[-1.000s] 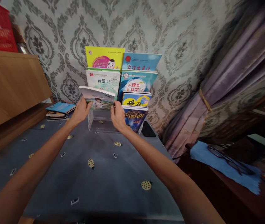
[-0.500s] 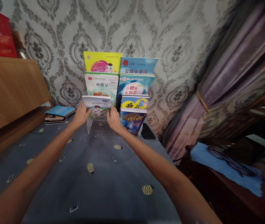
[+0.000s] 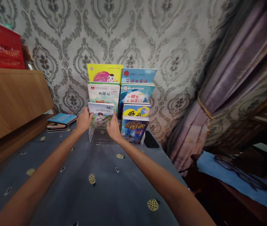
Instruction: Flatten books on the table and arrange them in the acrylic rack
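A thin paperback book (image 3: pixel 100 116) with a figure in a green landscape on its cover stands in the front left of a clear acrylic book stand (image 3: pixel 100 136). My left hand (image 3: pixel 84 121) pinches its left edge, thumb in front. On the opposite edge is my right hand (image 3: pixel 114 128), its fingers closed around the side. Behind it rise a white book (image 3: pixel 104 92) and a yellow book (image 3: pixel 105 70). The right column holds a dark blue book (image 3: pixel 134 130), a yellow-and-blue book (image 3: pixel 135 110), a teal book (image 3: pixel 137 92) and a light blue book (image 3: pixel 139 74).
Several books lie in a stack (image 3: pixel 61 121) at the left, by a wooden cabinet (image 3: pixel 16 100) bearing a red basket (image 3: pixel 3 47). A black phone (image 3: pixel 151 139) rests right of the stand. Glasses (image 3: pixel 237 172) lie on a blue cloth (image 3: pixel 208 166) at the right.
The camera has tilted up slightly, so the scene sits lower in view. Both hands stay at the thin book's edges; the right one covers less of its cover.
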The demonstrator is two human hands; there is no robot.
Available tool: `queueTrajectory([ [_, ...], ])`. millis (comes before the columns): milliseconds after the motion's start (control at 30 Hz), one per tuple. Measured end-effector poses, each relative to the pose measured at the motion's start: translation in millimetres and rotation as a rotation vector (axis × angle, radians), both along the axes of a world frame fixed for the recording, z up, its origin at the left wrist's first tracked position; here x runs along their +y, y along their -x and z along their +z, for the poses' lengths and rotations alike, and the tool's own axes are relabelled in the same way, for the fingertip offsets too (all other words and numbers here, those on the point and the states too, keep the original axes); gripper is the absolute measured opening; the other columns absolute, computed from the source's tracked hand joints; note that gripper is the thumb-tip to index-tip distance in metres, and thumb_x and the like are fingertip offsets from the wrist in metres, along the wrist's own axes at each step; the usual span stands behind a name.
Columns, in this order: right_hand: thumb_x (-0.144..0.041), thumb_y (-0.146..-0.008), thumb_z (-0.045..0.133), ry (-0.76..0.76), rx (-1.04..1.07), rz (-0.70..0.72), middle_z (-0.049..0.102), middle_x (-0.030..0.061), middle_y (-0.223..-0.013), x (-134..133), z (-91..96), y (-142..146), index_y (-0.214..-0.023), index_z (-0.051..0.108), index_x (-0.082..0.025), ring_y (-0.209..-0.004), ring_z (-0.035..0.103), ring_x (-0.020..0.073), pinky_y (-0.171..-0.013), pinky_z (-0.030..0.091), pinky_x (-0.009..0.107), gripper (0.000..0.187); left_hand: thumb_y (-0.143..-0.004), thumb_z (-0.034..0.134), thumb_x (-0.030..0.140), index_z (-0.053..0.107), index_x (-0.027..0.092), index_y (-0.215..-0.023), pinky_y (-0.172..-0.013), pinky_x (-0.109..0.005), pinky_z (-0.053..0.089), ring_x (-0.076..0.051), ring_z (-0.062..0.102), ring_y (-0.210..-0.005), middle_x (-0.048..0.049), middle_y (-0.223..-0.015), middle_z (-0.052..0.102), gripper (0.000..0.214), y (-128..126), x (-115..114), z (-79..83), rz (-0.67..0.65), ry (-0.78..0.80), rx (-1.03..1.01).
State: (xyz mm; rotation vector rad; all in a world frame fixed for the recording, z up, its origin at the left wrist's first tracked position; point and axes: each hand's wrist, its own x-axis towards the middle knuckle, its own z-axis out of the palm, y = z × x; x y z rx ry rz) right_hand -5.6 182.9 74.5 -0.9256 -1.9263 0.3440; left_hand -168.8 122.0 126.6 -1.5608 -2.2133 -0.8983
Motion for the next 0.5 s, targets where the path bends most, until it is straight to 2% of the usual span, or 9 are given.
queueTrajectory([
  [200, -0.012, -0.086, 0.038, 0.035, 0.03, -0.027, 0.048, 0.0341, -0.138, 6, -1.7, 8, -0.147, 0.027, 0.011, -0.133, 0.048, 0.0375, -0.112, 0.039, 0.053, 0.066, -0.1, 0.042, 0.038, 0.058, 0.021, -0.1, -0.078, -0.035, 0.046, -0.029, 0.067, -0.096, -0.013, -0.097, 0.072, 0.024, 5, 13, 1.5, 0.038, -0.007, -0.004],
  [367, -0.015, -0.088, 0.04, 0.014, 0.018, -0.074, 0.054, 0.0255, -0.132, 4, 0.9, 7, -0.149, 0.031, 0.0, -0.128, 0.05, 0.034, -0.111, 0.04, 0.052, 0.063, -0.102, 0.033, 0.041, 0.063, 0.021, -0.093, -0.077, -0.032, 0.044, -0.028, 0.067, -0.097, -0.0128, -0.1, 0.073, 0.037, 11, 22, 5.7, 0.07, 0.037, -0.028],
  [500, -0.016, -0.089, 0.038, 0.055, -0.087, -0.11, 0.055, 0.0235, -0.126, 0, 9.1, -2, -0.147, 0.035, -0.001, -0.119, 0.055, 0.0327, -0.104, 0.046, 0.047, 0.06, -0.102, 0.03, 0.041, 0.066, 0.018, -0.096, -0.08, -0.033, 0.044, -0.029, 0.067, -0.101, -0.016, -0.104, 0.073, 0.043, 13, 24, 8.8, 0.081, 0.051, -0.027],
])
